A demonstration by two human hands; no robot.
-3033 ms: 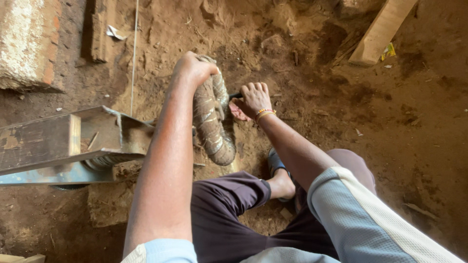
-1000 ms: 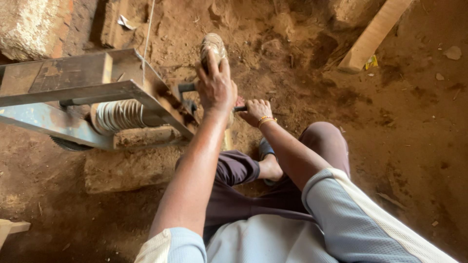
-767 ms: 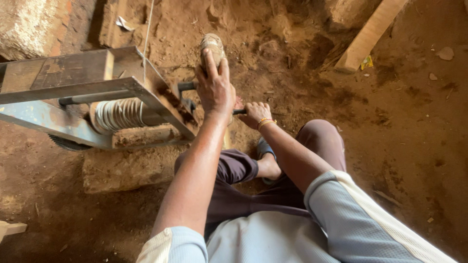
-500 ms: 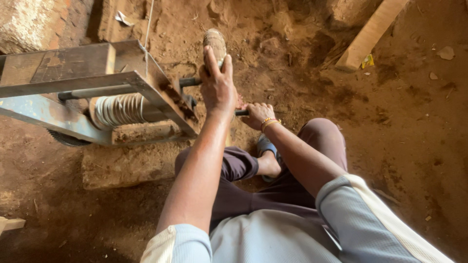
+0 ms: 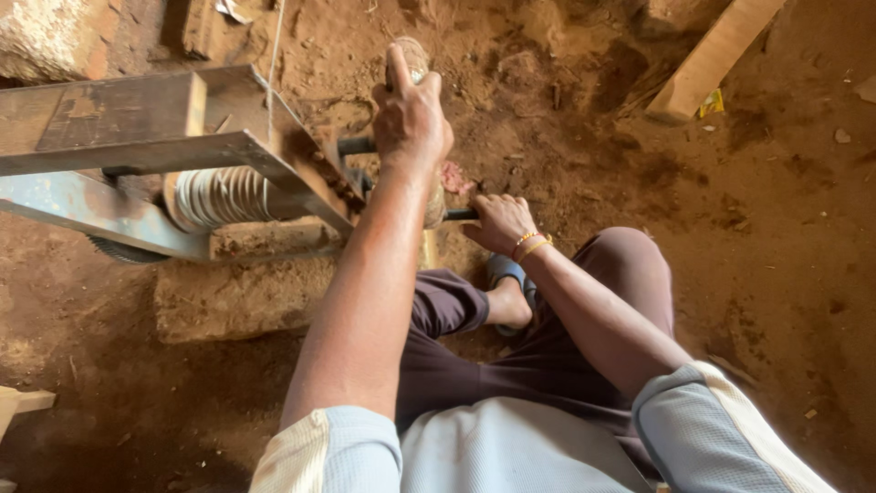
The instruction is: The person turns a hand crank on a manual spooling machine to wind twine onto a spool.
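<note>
The left hand (image 5: 411,114) is closed around the top of a thick rope coil (image 5: 415,57) by the metal frame's (image 5: 137,151) right end, the right hand (image 5: 500,224) grips a thin dark rod (image 5: 456,215) below; the coil looks stiff, rough, fairly heavy, best held round its bend

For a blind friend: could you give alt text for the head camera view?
A seated person's left hand grips a coiled rope hank while the right hand holds a dark handle, beside a metal frame on dirt ground.

A pale wooden plank (image 5: 716,57) lies far right of me on the reddish dirt floor (image 5: 776,237); a rough stone block (image 5: 41,36) sits far left.
</note>
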